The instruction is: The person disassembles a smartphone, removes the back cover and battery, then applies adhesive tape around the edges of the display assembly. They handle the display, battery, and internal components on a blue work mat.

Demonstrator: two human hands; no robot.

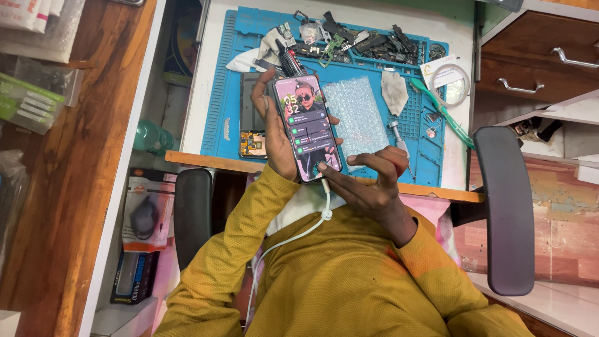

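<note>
My left hand (272,128) holds a smartphone (307,128) upright above the desk edge, its lit screen facing me. A white cable (299,234) is plugged into the phone's bottom end and runs down over my yellow sleeve. My right hand (371,181) is at the phone's lower right, with the thumb tip touching the bottom of the screen and the index finger stretched out beside it.
A blue work mat (399,118) covers the desk, with a piece of bubble wrap (357,115), a green toothbrush (440,112), a roll of tape (450,80) and several small phone parts (362,42) along its far edge. Black chair armrests (508,206) flank me. Wooden drawers (536,62) stand at right.
</note>
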